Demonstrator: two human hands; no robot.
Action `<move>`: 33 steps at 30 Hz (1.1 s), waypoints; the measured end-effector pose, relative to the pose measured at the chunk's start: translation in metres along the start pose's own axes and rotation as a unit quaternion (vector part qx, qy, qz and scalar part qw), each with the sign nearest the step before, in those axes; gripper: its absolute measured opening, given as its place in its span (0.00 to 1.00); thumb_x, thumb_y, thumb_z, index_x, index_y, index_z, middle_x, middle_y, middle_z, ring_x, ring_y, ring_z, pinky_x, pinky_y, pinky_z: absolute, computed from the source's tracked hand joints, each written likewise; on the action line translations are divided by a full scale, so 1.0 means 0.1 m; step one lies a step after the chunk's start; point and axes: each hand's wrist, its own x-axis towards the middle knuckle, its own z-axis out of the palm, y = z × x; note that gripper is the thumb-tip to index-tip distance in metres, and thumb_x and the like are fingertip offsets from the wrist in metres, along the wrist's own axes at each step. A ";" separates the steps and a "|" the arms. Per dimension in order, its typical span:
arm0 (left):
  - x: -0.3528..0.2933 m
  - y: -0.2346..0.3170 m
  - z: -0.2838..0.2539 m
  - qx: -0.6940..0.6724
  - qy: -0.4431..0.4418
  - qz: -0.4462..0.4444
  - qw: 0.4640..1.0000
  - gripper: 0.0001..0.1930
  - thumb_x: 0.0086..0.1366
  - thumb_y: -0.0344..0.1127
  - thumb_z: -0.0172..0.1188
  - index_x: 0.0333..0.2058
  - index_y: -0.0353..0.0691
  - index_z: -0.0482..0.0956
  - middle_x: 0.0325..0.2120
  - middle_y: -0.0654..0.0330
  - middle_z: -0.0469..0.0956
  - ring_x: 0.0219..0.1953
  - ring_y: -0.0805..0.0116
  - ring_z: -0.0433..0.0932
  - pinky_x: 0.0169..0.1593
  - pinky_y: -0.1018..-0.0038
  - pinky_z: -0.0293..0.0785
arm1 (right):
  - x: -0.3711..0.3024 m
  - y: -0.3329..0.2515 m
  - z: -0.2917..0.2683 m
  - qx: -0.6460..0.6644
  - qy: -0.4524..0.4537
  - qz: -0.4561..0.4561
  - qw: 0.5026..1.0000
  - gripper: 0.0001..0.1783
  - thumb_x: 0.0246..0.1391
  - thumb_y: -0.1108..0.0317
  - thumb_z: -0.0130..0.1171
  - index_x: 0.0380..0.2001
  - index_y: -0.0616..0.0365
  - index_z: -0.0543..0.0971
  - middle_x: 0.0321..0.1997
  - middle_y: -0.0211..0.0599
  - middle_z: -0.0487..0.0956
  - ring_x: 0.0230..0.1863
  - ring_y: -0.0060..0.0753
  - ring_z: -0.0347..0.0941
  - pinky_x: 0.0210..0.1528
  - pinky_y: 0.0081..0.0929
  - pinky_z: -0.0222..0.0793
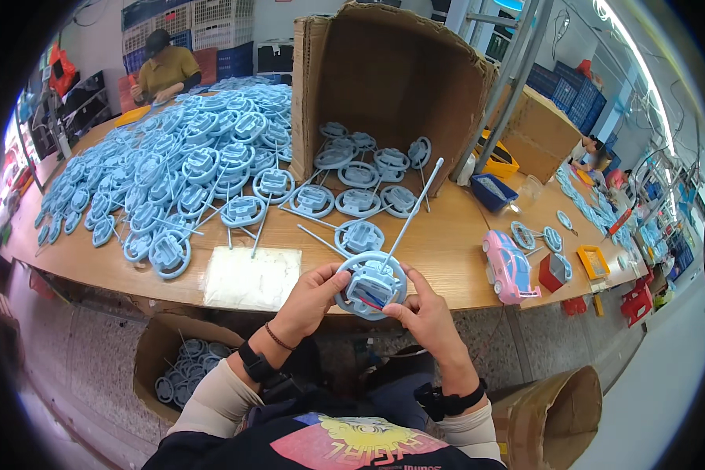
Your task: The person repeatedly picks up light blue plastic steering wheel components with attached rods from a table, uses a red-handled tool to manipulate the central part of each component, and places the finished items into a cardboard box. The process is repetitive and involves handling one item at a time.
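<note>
While the left hand (309,298) grips one side of a blue wheel (374,274) (it has a long stick (415,210)), the right hand (428,319) pinches the other side.

Across the middle of my view I have a long wooden table (439,254), its near edge bowed. Grey speckled floor (74,352) shows at lower left. At upper left, I see stacked crates (222,25) near a pale wall (95,37). Metal posts (515,86) slant upward right of top centre; a bright tube light (645,70) curves down the upper right.
</note>
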 end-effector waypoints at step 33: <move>-1.15 0.97 -1.14 0.300 0.080 -0.032 0.950 0.21 0.60 0.39 0.53 0.48 0.32 0.69 0.38 0.60 0.75 0.39 0.74 0.72 0.44 0.78 0.67 | 0.23 0.53 0.05 0.119 -0.122 0.064 0.983 0.29 0.47 0.62 0.60 0.52 0.61 0.66 0.15 0.30 0.67 0.19 0.19 0.62 0.24 0.21 0.58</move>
